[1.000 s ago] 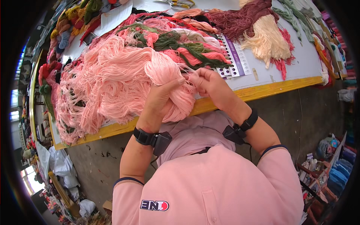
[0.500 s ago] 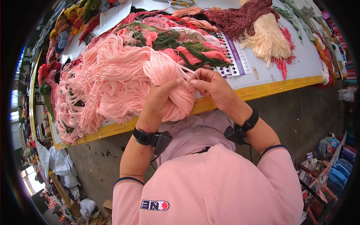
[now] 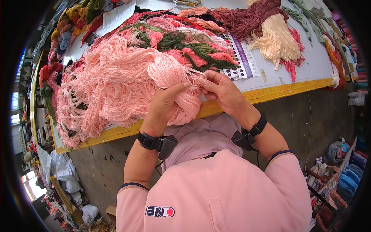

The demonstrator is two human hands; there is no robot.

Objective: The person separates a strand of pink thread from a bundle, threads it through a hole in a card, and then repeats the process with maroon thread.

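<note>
A large, loose mass of light pink yarn (image 3: 119, 77) covers the near left part of the table, one end hanging over its front edge. My left hand (image 3: 166, 102) is closed round that gathered end, its thumb lying on top and the fingers hidden beneath the strands. Just to the right, my right hand (image 3: 220, 91) pinches a few thin pink strands between thumb and forefinger, drawn out from the bunch. Green, coral and red skeins (image 3: 193, 48) lie right behind the pink yarn.
The white table (image 3: 282, 73) has a yellow front edge. A punched card with a purple stripe (image 3: 242, 58) lies beyond my right hand. Maroon yarn (image 3: 247, 21) and cream yarn (image 3: 276, 38) are at the back right. Scissors (image 3: 187, 4) and a paper sheet (image 3: 118, 17) lie at the back.
My right hand's fingers have shifted slightly on the strands by the bunch. My left hand keeps its hold in the same place.
</note>
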